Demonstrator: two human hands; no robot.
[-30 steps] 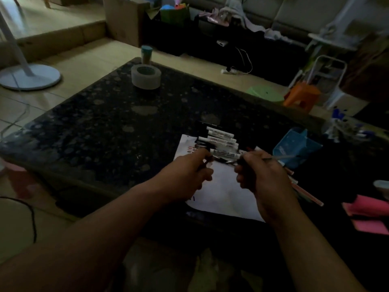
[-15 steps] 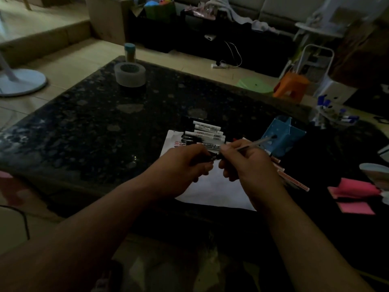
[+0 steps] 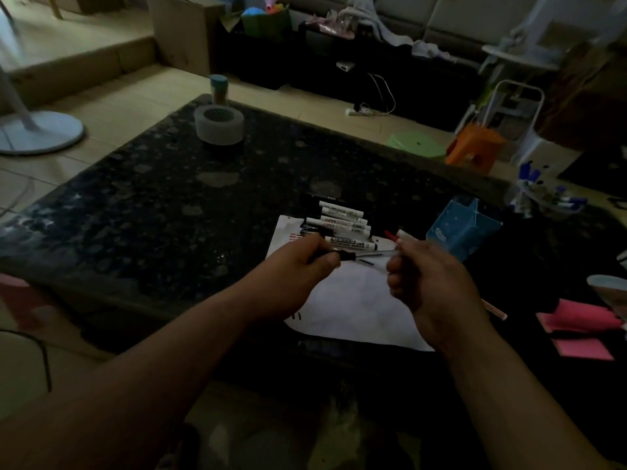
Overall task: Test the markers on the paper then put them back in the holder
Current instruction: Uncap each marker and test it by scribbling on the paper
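Holding pen (image 3: 371,254) over paper (image 3: 356,300): left hand (image 3: 298,273) grip pinches dark end, right hand (image 3: 427,283) grip other end; markers (image 3: 342,223) outside holder (image 3: 461,232), likely mid-task.

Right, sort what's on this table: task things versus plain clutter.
Job in hand:
thin pen, held by left hand and right hand; markers; paper; blue holder.

Lying about:
tape roll; teal-lidded jar; pink notes.

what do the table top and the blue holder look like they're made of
Table top: probably polished stone, granite-like; black with pale flecks and a sheen. Blue holder: thin card or plastic, matte, with sharp folded-looking edges; too dim to say which.
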